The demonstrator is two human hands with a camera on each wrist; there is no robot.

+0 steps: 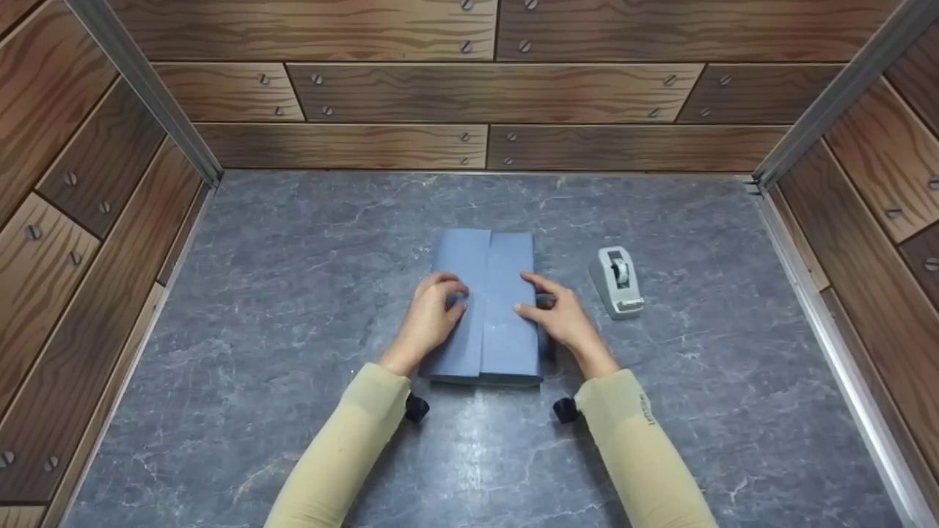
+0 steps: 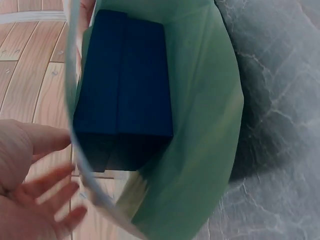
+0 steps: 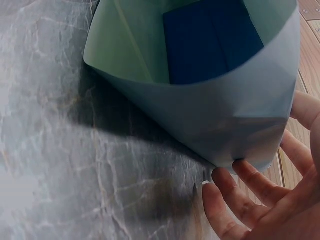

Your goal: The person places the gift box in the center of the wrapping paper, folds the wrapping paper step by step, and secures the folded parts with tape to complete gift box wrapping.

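A sheet of blue paper (image 1: 510, 293) lies wrapped as a loose sleeve, its two edges overlapping along the top. Through its end, a dark blue box (image 2: 142, 80) shows inside, with the paper's inner face (image 2: 205, 110) looking green. My left hand (image 1: 433, 312) is at the left half of the wrap, thumb and forefinger bent close over the top near the seam. At the right side, my right hand (image 1: 563, 314) has thumb and forefinger against the paper's top edge. Its other fingertips (image 3: 225, 180) touch the lower side wall in the right wrist view.
A grey tape dispenser (image 1: 618, 286) stands to the right of the wrap. The grey marbled tabletop (image 1: 293, 293) is bounded by wood-patterned walls (image 1: 381, 92) at the back and both sides, with metal rails at the corners.
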